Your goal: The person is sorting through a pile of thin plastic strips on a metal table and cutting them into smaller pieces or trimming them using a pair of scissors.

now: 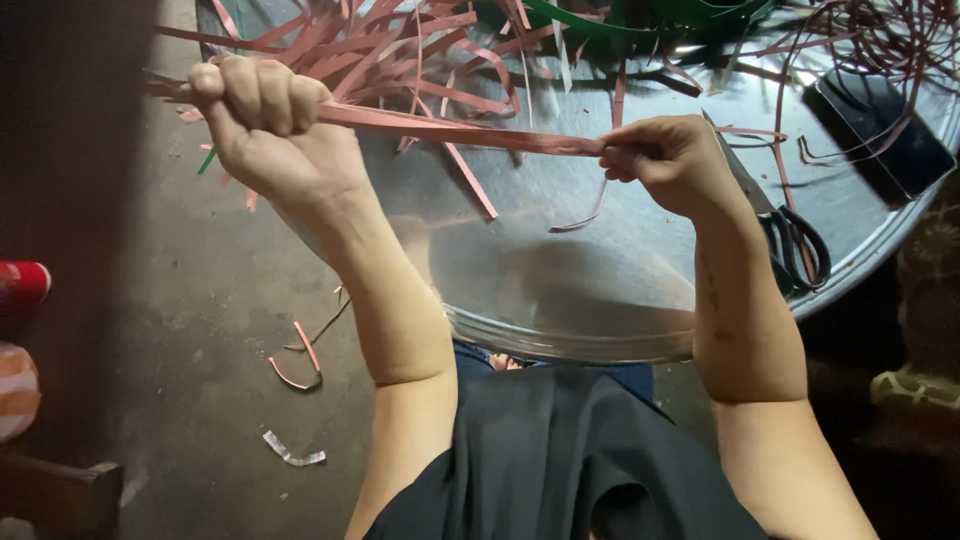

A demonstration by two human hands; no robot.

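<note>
A large round metal tray point(560, 300) fills the middle and upper right of the frame, resting over the lap of a seated person in dark clothing point(560, 460); bare grey floor point(200, 330) is seen at left. A heap of cut pink strips point(400, 50) is piled at the upper edge of the tray, with green strips point(640, 20) at top centre and a dark flat object point(880, 130) at upper right. A bundle of long pink strips point(460, 130) is held taut and roughly level across the upper middle of the frame, above the tray. The left hand point(265, 125), upper left, is clenched in a fist round one end of the bundle. The right hand point(670, 160), right of centre, has its fingers pinched shut on the other end, and one thin strip is seen curling down from that pinch. Black-handled scissors point(790, 240) lie on the tray just beside the right wrist, not held. A few short offcuts point(300, 365) are scattered on the floor at lower left. Judged from the heap and the offcuts, much cutting appears done already; the held bundle looks uncut or still being evened, and the green strips seem untouched.
</note>
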